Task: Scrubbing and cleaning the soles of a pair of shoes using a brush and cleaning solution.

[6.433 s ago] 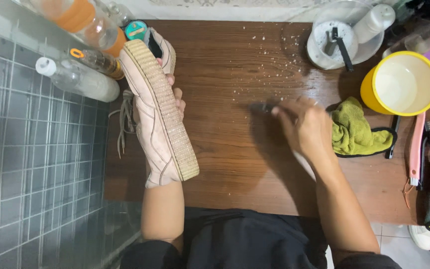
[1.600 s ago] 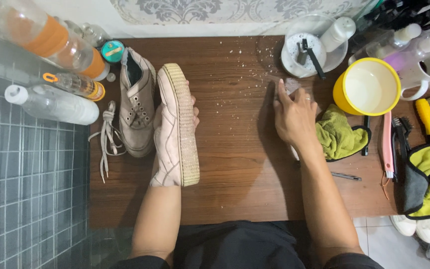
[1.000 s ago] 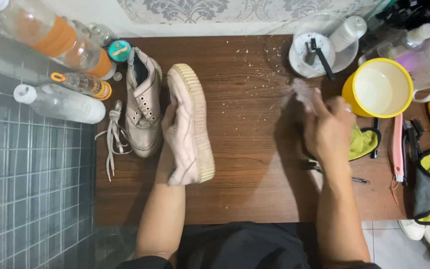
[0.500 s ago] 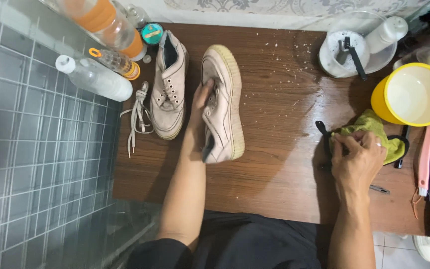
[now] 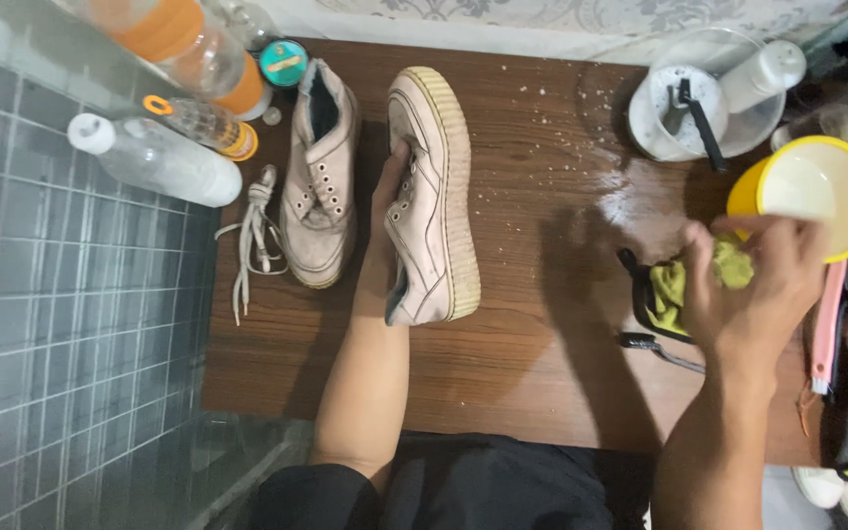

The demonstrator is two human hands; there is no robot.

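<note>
Broadly, the wooden table (image 5: pixel 503 373) served as the landmark and carried everything. Near its far middle the pale platform sneaker (image 5: pixel 434 196) stood on its side, ribbed sole toward the right. The left hand (image 5: pixel 390 201) was tucked into the sneaker's opening, fingers wrapped on the upper, clamped on it. Just left of the sneaker lay its twin shoe (image 5: pixel 318 186), upright, and a loose shoelace (image 5: pixel 252 231) beyond that, near the table's left edge. Toward the table's right edge the right hand (image 5: pixel 753 285) was closed on the green cloth (image 5: pixel 674 285), bunching it beside the yellow bowl (image 5: pixel 817 191).

Judgement: the cloth pickup would go best with a full gather, no trailing corner near the wet patch (image 5: pixel 640 201). The sneaker wanted a firm brace from inside, sole kept turned toward the cloth hand. The pink-handled brush (image 5: pixel 826 329) lay just right of the cloth, easy to knock.
</note>
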